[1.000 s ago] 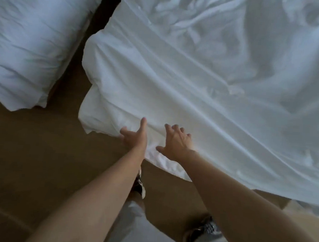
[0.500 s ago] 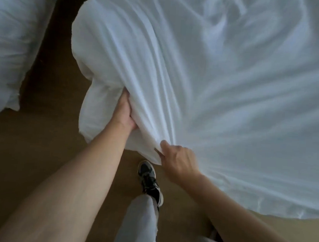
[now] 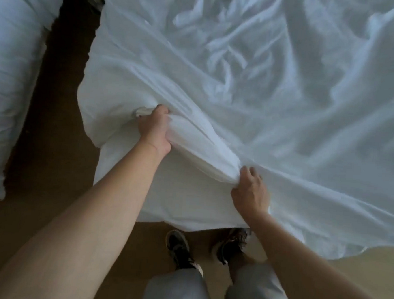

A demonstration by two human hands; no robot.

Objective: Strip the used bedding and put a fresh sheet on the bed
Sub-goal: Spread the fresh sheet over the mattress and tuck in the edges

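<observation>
Firstly, at the far left lies a mass of white bedding (image 3: 7, 77), rumpled, its lower end resting on the brown floor (image 3: 34, 226). Just beside it, a dark gap (image 3: 55, 88) separates it from the bed (image 3: 123, 191), whose near corner faces the person. The left hand (image 3: 155, 127) is at that corner, forearm bare, its fingers (image 3: 162, 110) curled tight round a bunched fold of the white sheet (image 3: 276, 103); the fingertips are buried in the cloth. From this grip a thick ridge of gathered fabric runs down and to the right. Below the bed's edge, two dark shoes stand on the floor, the left shoe (image 3: 178, 246) clear of the cloth, the right shoe (image 3: 231, 242) partly under the overhanging hem; pale grey trousers (image 3: 174, 292) show above them. The right hand (image 3: 250, 192) meets the far end of the ridge, its fingers (image 3: 248, 174) bent and pinching the gathered sheet, thumb hidden from view. To the right the sheet covers the bed top in heavy creases and loose folds, and its free edge hangs past the bed's side, well off the mattress line, above a paler strip of floor.
</observation>
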